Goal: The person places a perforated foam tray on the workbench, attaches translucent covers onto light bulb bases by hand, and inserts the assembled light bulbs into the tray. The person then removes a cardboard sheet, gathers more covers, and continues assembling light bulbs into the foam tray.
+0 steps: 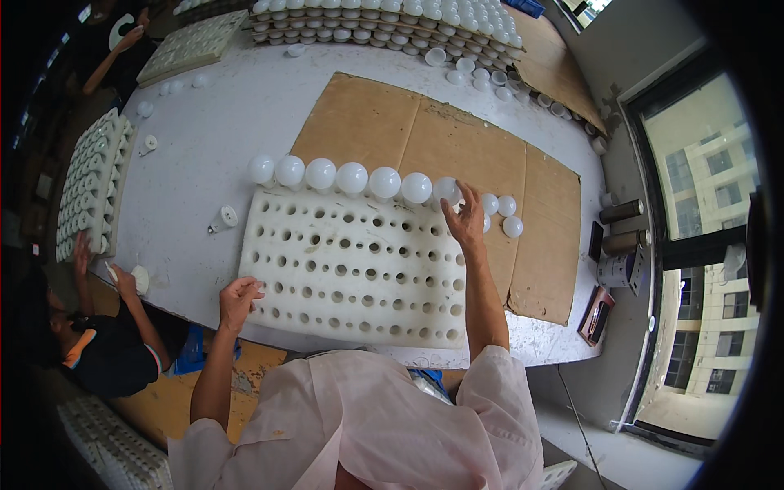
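Observation:
A white foam tray with rows of round holes lies on the table in front of me. Along its far edge stands a row of several white globe bulbs. My right hand has its thumb and fingers around the globe bulb at the row's right end. At the tray's left edge is my left hand, fingers loosely bent, tips apart over the foam, nothing visible in them. Several smaller-looking globe bulbs sit on the cardboard just right of my right hand.
Flat brown cardboard covers part of the table. Stacked trays of white bulbs fill the far side. A bulb with its base lies left of the tray. A person works at the left beside an upright tray. Windows line the right.

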Motion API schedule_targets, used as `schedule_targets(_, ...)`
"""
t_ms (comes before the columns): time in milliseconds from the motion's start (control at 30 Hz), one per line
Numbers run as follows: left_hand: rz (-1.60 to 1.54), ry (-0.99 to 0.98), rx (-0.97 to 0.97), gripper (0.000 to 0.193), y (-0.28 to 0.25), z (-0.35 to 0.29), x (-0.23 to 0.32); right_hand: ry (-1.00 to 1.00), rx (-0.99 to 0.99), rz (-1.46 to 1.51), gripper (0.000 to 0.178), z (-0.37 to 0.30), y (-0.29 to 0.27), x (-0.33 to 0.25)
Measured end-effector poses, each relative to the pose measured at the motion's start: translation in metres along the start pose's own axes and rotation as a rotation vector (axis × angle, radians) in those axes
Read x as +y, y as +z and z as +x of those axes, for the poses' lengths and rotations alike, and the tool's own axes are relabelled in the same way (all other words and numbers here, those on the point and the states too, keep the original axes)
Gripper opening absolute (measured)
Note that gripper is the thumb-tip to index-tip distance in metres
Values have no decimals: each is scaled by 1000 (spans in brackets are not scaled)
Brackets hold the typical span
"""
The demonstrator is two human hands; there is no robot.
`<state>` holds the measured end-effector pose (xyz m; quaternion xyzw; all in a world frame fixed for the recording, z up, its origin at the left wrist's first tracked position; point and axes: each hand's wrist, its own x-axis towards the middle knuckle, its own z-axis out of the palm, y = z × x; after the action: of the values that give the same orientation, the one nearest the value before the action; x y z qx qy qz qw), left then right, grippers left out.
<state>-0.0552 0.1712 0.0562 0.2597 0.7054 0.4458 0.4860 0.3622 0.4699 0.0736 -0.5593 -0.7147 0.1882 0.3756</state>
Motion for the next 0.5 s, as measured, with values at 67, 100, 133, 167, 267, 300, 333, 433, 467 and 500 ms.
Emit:
schedule_targets(67,25,7,163,26,-19,8,-1,-42,-21,95,49,0,3,6)
schedule_targets(100,29,2,165,26,-31,17,-2,9,53,196,45,0,3,11)
schedule_targets(133,113,28,272,26,-44,26,-5,55,118,305,41,2,3,18)
schedule_targets(167,199,52,385,27,-57,36,-8,88,186,273,37,3,0,29)
schedule_targets(267,355,201,498,34,-85,96,-24,83,147,-160,40,-4,-24,94)
schedule_targets(300,419,193,517,37,-76,111,-9,38,-25,-455,46,-11,-32,113)
schedule_targets(333,491,151,520,44,-72,123,7,38,-146,-542,48,-20,-36,127)
schedule_targets(433,769,157,547,63,-88,168,10,36,-274,-476,47,-17,-34,127)
schedule_targets(467,823,157,554,71,-94,183,6,71,-293,-485,51,-16,-31,124)
schedule_targets(500,820,152,570,71,-98,196,3,58,-298,-477,51,-16,-28,121)
